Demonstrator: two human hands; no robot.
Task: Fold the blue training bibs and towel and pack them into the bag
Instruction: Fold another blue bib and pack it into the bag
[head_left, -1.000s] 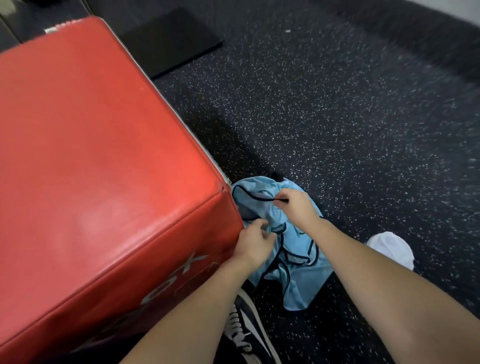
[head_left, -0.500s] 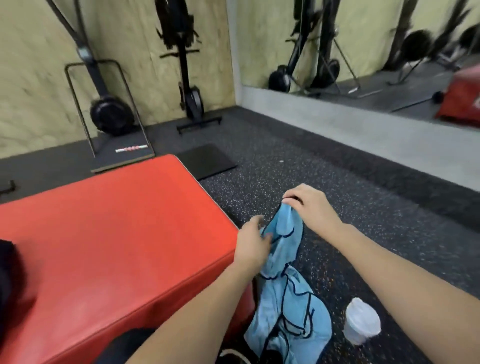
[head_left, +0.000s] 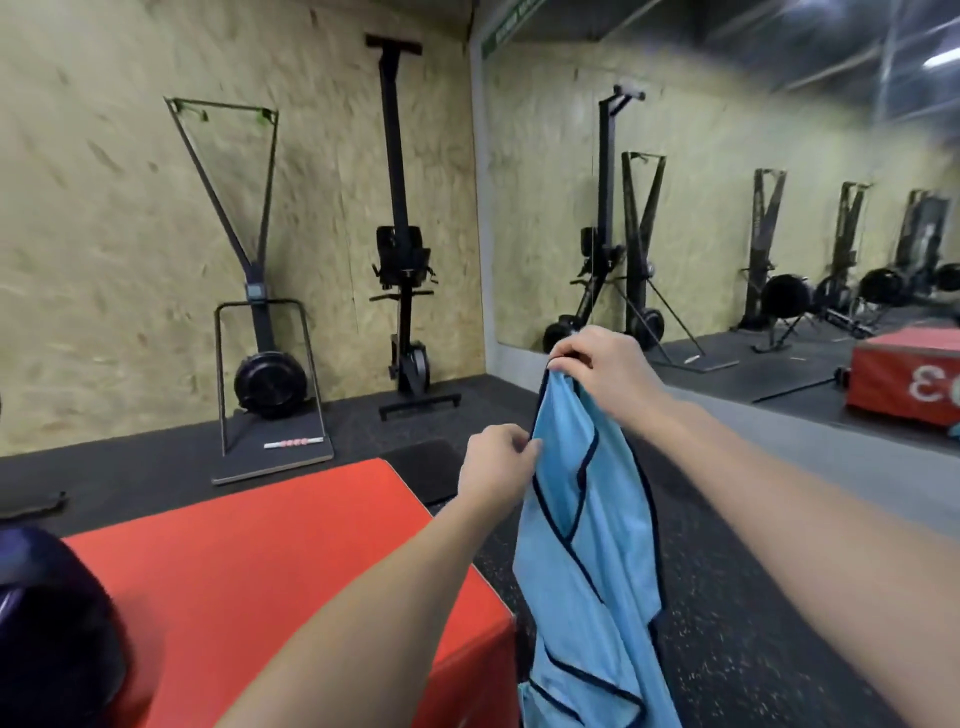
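Note:
A light blue training bib (head_left: 587, 566) with dark trim hangs in the air to the right of the red box (head_left: 291, 577). My right hand (head_left: 602, 369) grips its top edge from above. Lower and to the left, my left hand (head_left: 498, 467) pinches the bib's left edge. The cloth hangs down past the bottom of the frame. A dark bag (head_left: 47, 629) sits on the red box at the far left, only partly in view.
Black speckled rubber floor (head_left: 753, 639) lies to the right of the box. Two exercise machines (head_left: 265, 322) stand against the wooden wall. A small black mat (head_left: 426, 467) lies beyond the box. A wall mirror (head_left: 727, 208) reflects more machines and a red box.
Both hands lifted the bib from the floor beside the box up to chest height. My head rose, so the wall and machines came into view; the white cup on the floor is out of frame.

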